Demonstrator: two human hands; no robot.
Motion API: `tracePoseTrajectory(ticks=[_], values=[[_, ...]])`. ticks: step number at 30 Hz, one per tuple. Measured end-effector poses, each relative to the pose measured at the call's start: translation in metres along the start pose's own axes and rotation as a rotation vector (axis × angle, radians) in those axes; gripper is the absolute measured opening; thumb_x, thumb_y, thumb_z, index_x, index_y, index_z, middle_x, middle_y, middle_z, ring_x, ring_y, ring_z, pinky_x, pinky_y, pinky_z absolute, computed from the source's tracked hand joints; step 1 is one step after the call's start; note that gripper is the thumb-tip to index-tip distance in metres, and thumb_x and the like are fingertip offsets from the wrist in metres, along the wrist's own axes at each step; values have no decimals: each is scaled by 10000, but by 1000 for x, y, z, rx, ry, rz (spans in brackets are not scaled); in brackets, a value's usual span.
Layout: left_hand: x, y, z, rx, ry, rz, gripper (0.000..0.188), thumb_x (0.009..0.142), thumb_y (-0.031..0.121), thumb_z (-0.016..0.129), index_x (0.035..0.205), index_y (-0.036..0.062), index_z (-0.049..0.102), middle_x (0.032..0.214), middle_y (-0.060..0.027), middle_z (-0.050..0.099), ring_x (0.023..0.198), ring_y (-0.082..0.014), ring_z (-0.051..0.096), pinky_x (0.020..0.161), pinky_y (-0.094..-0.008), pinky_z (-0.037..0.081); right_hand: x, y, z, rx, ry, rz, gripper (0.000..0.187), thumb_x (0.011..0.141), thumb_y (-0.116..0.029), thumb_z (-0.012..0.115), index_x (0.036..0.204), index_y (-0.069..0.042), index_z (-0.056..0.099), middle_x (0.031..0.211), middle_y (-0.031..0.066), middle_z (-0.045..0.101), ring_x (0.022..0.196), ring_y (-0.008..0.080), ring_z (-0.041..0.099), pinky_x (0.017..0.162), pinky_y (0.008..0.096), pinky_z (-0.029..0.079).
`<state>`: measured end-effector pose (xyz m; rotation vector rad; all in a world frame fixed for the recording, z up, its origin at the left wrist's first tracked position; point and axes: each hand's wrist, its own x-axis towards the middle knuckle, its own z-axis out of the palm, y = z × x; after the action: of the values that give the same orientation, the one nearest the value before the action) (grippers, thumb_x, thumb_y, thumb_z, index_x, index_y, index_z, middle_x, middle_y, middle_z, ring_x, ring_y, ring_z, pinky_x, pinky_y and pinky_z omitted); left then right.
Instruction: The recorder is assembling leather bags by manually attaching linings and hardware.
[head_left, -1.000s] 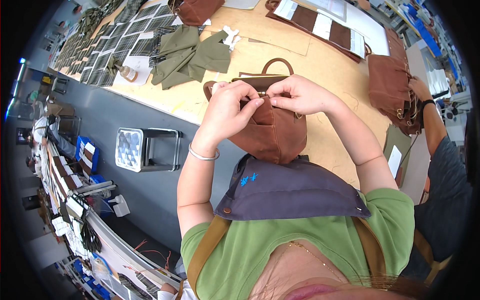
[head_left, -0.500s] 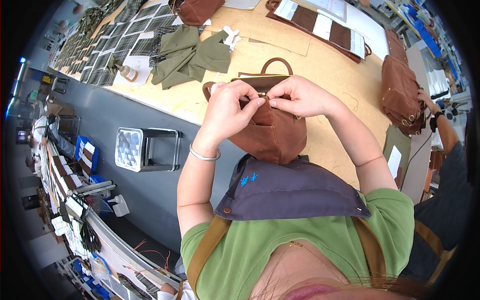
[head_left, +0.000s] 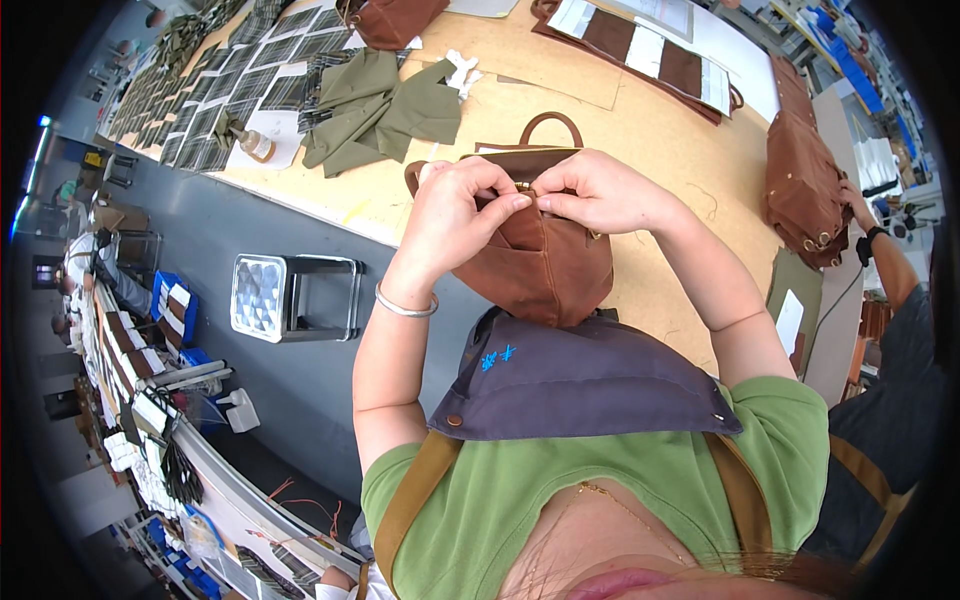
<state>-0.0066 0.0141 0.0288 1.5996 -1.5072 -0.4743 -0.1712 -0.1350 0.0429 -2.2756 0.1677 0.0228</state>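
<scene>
A small brown leather bag [head_left: 540,265] with a round top handle stands at the near edge of the wooden worktable [head_left: 650,130]. My left hand [head_left: 455,210] and my right hand [head_left: 590,192] meet at the bag's upper opening. The fingertips of both pinch the rim, beside a small brass fitting. A silver bangle sits on my left wrist. The bag's lower part hangs over the table edge above a dark blue cap brim.
Olive green fabric pieces [head_left: 385,105] lie to the left, with a small bottle [head_left: 255,145] and rows of checked swatches beyond. Another brown bag [head_left: 805,190] is at the right, with a co-worker's hand [head_left: 858,205] on it. A metal stool [head_left: 290,298] stands below the table.
The co-worker's arm and the brown bag at the right have shifted a little. My hands stay pinched at the bag's rim.
</scene>
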Motion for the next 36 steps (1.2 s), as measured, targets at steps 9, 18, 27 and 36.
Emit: tracePoseTrajectory(ticks=[9,18,27,36], values=[[0,3,-1,21,-17,-51,139,780,68,789,757,-18,682,673,-70,658,598,-128,627,585,-273,479,-1,-3,1,-42,36,-48,180,866,-154,568,763,-8,588,637,181,550,580,323,524,589,406,434],[-3,9,3,-9,42,-100,77,819,98,754,855,37,722,761,-38,661,663,-133,607,701,-295,432,-3,-9,9,-109,169,-94,158,830,-139,572,743,-13,612,637,178,575,605,350,572,588,423,448],[-16,5,4,169,42,-1,58,855,133,713,905,110,731,777,13,592,733,-136,512,864,-318,270,-13,-20,11,-46,169,145,161,801,-206,730,792,-46,710,657,77,677,588,167,648,583,296,503],[-18,8,7,172,61,13,29,859,101,681,883,85,682,818,-4,594,782,-154,523,899,-321,255,-16,-15,18,18,201,138,150,797,-227,735,771,-80,716,656,70,676,597,228,646,586,349,492]])
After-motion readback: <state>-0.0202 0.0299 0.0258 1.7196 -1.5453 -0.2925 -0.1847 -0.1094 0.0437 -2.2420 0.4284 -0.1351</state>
